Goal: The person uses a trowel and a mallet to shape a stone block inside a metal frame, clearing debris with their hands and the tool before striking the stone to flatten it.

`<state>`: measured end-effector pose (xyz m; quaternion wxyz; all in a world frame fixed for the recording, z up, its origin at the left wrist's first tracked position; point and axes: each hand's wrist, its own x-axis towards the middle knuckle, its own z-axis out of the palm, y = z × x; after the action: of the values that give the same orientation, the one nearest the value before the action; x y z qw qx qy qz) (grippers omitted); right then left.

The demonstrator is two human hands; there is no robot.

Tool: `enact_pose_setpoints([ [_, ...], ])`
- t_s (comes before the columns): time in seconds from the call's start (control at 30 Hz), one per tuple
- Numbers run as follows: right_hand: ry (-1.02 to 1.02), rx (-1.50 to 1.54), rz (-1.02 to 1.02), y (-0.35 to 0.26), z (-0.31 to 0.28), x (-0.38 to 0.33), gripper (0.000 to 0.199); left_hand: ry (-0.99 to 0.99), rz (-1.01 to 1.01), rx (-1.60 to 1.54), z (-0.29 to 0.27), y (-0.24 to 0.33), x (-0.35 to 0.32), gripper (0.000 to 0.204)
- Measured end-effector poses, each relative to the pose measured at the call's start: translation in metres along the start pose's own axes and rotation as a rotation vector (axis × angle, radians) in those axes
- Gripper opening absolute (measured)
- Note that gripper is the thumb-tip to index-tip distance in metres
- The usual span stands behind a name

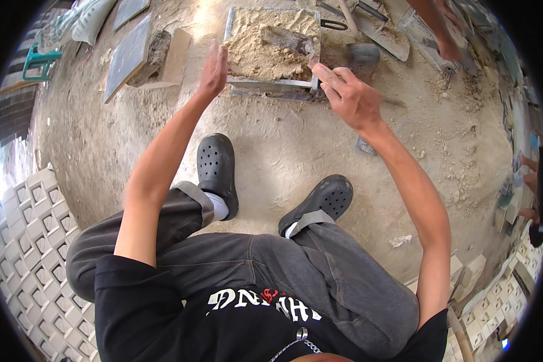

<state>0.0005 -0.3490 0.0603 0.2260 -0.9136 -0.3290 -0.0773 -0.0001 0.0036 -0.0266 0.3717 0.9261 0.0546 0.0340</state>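
Sand (246, 43) fills a box (265, 81); from afar I see the right hand (351, 96) pinching a trowel (286, 40) on it, the left hand (213, 73) flat beside the box.

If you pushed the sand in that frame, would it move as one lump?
Probably not: the sand looks loose and lumpy, so it would likely crumble. Its visible clumps may hold briefly. Pushed sideways, it might bank against the frame around it.
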Motion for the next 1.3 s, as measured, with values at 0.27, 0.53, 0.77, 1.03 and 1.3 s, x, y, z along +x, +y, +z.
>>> enact_pose_setpoints([
  [0.27,0.038,-0.023,-0.102,-0.001,0.004,0.000,0.036,-0.038,0.249,0.514,0.005,0.024,-0.024,0.115],
  [0.53,0.146,0.025,-0.202,-0.002,0.023,0.014,0.032,0.073,0.298,0.532,0.007,0.035,-0.042,0.127],
  [0.77,0.180,0.008,-0.166,0.007,0.014,0.009,0.032,0.190,0.200,0.316,0.020,0.050,-0.029,0.127],
  [1.03,0.164,0.142,0.301,0.035,-0.013,-0.049,0.033,-0.126,0.604,0.671,0.053,0.086,-0.010,0.107],
  [1.3,0.202,0.202,0.399,0.041,-0.011,-0.104,0.035,-0.142,0.561,0.711,0.028,0.070,-0.010,0.098],
])
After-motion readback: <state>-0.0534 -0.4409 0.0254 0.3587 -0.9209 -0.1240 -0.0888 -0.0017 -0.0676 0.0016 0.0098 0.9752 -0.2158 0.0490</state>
